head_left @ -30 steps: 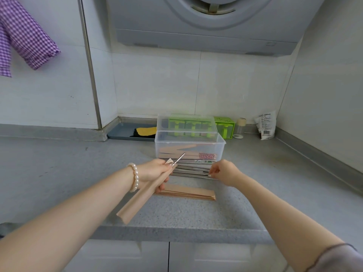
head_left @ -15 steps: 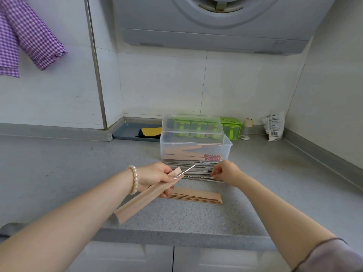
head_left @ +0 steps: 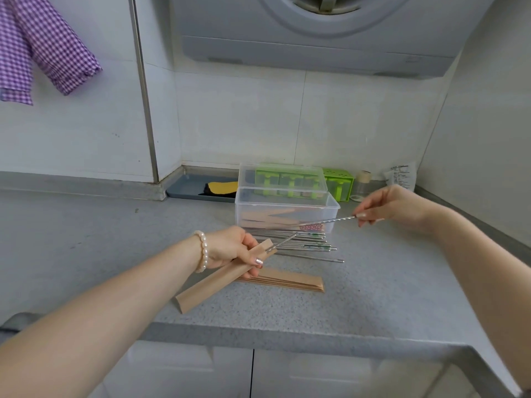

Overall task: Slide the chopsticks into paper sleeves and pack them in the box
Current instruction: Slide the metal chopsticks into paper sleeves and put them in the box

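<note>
The left hand (head_left: 235, 249) grips a brown paper sleeve (head_left: 224, 278) in front of the clear plastic box (head_left: 286, 209), fingers and thumb curled round its upper end; a metal chopstick (head_left: 283, 241) pokes out of the sleeve's mouth toward the box. The right hand (head_left: 393, 206), raised to the right of the box, pinches one end of a second chopstick (head_left: 327, 222), which slants down across the box's front wall. Loose chopsticks (head_left: 301, 242) lie on the grey counter (head_left: 388, 282) just before the box; nearer still lies a flat stack of empty sleeves (head_left: 287, 280). Sleeved pairs show inside the box.
</note>
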`<state>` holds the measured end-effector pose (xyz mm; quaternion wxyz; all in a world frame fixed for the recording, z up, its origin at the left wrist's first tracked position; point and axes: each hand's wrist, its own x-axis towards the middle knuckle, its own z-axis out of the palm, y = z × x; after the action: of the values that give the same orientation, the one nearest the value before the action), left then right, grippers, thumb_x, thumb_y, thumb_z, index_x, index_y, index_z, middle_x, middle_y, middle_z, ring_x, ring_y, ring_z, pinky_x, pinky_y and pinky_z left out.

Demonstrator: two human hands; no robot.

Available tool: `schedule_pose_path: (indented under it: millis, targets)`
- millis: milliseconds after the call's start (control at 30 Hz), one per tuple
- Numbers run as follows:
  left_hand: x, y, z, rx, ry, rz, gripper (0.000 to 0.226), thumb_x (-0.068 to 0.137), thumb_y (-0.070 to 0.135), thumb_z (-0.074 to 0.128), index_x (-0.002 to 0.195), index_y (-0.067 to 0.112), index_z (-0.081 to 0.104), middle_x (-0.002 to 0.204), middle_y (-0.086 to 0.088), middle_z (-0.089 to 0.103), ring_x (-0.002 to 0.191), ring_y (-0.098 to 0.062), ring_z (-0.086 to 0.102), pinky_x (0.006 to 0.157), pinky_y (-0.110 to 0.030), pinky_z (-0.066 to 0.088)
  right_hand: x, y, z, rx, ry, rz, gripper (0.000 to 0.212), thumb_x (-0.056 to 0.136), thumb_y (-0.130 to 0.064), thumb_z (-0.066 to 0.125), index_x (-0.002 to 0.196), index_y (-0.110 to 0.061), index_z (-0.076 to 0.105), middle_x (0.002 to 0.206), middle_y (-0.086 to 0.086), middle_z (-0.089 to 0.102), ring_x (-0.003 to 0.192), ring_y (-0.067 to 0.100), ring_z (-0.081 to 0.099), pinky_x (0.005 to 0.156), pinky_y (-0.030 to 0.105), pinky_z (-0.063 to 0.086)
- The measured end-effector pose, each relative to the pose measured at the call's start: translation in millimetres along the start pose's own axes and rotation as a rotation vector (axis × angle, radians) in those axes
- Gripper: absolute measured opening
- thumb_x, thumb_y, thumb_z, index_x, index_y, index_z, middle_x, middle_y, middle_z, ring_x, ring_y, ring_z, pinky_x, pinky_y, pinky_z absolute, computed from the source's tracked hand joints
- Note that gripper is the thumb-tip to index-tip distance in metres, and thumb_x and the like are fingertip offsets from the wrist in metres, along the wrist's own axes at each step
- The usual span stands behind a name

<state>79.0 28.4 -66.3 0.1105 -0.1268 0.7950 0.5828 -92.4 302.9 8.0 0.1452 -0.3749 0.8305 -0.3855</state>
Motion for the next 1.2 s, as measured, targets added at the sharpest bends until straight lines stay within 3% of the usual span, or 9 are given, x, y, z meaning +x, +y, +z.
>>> schedule_pose_path:
  millis: [167, 267, 433, 667, 833, 933, 1000, 1133, 1200]
  targets:
    - [0, 2, 1, 0.041, 0.001, 0.017, 0.015, 0.083, -0.008, 0.059, 0.093, 0.003, 0.062, 0.082, -0.012, 0.069, 0.073, -0.02, 0.07, 0.066, -0.029, 0.059, -10, -2, -10, -0.126, 0.007, 0.023, 0.021, 0.078, 0.005, 0.065, 0.07, -0.014, 0.073, 0.061, -0.001, 0.071, 0.061, 0.015, 0.052, 0.065, 0.028, 0.042]
    - [-3, 4, 2, 0.06, 0.008, 0.012, 0.015, 0.082, -0.007, 0.061, 0.091, 0.004, 0.062, 0.081, -0.012, 0.07, 0.075, -0.021, 0.07, 0.066, -0.029, 0.059, -13, -2, -13, -0.132, 0.044, 0.023, 0.021, 0.077, 0.003, 0.067, 0.068, -0.015, 0.073, 0.06, 0.0, 0.07, 0.064, 0.017, 0.052, 0.066, 0.028, 0.042]
    - [-6, 4, 2, 0.127, 0.018, 0.013, 0.014, 0.081, -0.005, 0.062, 0.092, 0.005, 0.064, 0.084, -0.012, 0.07, 0.077, -0.02, 0.07, 0.075, -0.034, 0.057, -16, -5, -19, -0.151, 0.092, 0.029, 0.02, 0.077, -0.001, 0.069, 0.068, -0.018, 0.073, 0.061, -0.001, 0.07, 0.065, 0.007, 0.057, 0.08, 0.03, 0.041]
    - [-7, 11, 12, 0.137, -0.023, 0.059, 0.012, 0.082, -0.003, 0.063, 0.092, 0.004, 0.065, 0.082, -0.009, 0.072, 0.075, -0.018, 0.07, 0.077, -0.03, 0.058, -15, -20, 3, -0.179, 0.022, 0.024, 0.021, 0.077, -0.005, 0.07, 0.068, -0.024, 0.072, 0.061, -0.01, 0.071, 0.063, -0.006, 0.06, 0.08, 0.018, 0.042]
    - [-6, 22, 24, 0.145, -0.063, 0.093, 0.011, 0.082, -0.001, 0.063, 0.09, 0.006, 0.066, 0.079, -0.008, 0.073, 0.073, -0.016, 0.07, 0.078, -0.031, 0.057, -9, -26, 36, -0.17, -0.033, -0.019, 0.016, 0.075, -0.011, 0.073, 0.078, -0.027, 0.074, 0.077, -0.005, 0.075, 0.083, 0.007, 0.067, 0.09, 0.024, 0.047]
    - [-7, 29, 29, 0.144, -0.067, 0.097, 0.011, 0.081, -0.003, 0.064, 0.089, 0.005, 0.065, 0.074, -0.006, 0.072, 0.067, -0.013, 0.07, 0.068, -0.025, 0.058, -6, -28, 52, -0.099, -0.035, -0.016, 0.019, 0.074, -0.008, 0.074, 0.087, -0.023, 0.074, 0.076, -0.007, 0.073, 0.073, -0.004, 0.065, 0.085, 0.016, 0.045]
    - [-8, 30, 30, 0.155, -0.059, 0.094, 0.012, 0.081, -0.003, 0.063, 0.092, 0.001, 0.064, 0.071, -0.006, 0.072, 0.065, -0.012, 0.07, 0.064, -0.023, 0.058, -4, -28, 59, -0.076, -0.04, 0.004, 0.024, 0.074, -0.006, 0.074, 0.095, -0.017, 0.074, 0.073, -0.011, 0.071, 0.066, -0.009, 0.062, 0.09, 0.018, 0.044]
    - [-9, 31, 30, 0.155, -0.051, 0.09, 0.014, 0.081, -0.005, 0.064, 0.094, -0.002, 0.064, 0.07, -0.007, 0.072, 0.064, -0.013, 0.07, 0.063, -0.022, 0.058, -1, -23, 69, -0.028, -0.067, 0.019, 0.026, 0.077, 0.0, 0.07, 0.096, -0.017, 0.073, 0.065, -0.018, 0.07, 0.066, -0.008, 0.063, 0.095, 0.023, 0.042]
    - [-10, 33, 31, 0.151, -0.048, 0.086, 0.013, 0.081, -0.006, 0.063, 0.094, -0.002, 0.064, 0.069, -0.007, 0.071, 0.062, -0.012, 0.069, 0.058, -0.02, 0.057, 1, -22, 74, 0.002, -0.074, 0.019, 0.025, 0.078, 0.0, 0.069, 0.097, -0.015, 0.073, 0.072, -0.011, 0.073, 0.073, -0.002, 0.066, 0.093, 0.021, 0.044]
